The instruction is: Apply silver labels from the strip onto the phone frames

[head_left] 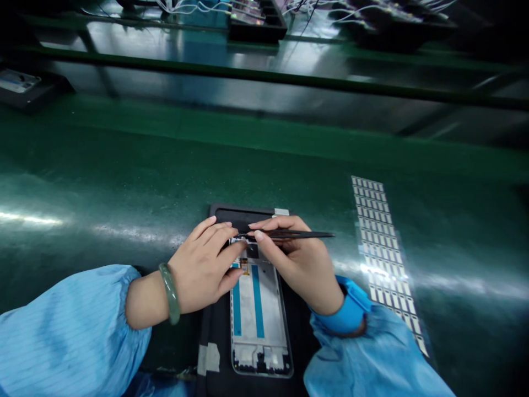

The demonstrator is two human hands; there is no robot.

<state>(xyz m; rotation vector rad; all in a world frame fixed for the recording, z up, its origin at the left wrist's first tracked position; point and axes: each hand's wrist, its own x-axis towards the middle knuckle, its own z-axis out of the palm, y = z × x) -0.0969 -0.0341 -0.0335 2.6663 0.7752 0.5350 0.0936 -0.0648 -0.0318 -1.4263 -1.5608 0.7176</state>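
Note:
An opened phone frame [268,309], silvery inside with two blue strips, lies in a black foam tray [217,325]. Over its upper left edge rests my left hand [209,264], fingers spread and fingertips touching the top part of the frame. Dark tweezers [306,235] are pinched between the thumb and fingers of my right hand [300,262], their tips pointing left at the frame's top end. What lies right at the tips is hidden by my fingers. A small orange flex cable [245,267] shows just below my left fingertips.
To the right, a sheet of small pale stickers [382,242] lies on the green table mat [136,165]. Another black tray [37,91] with a phone part stands at the far left. Behind a raised rail, a black box [258,27] and white cables [194,6] sit on a shelf.

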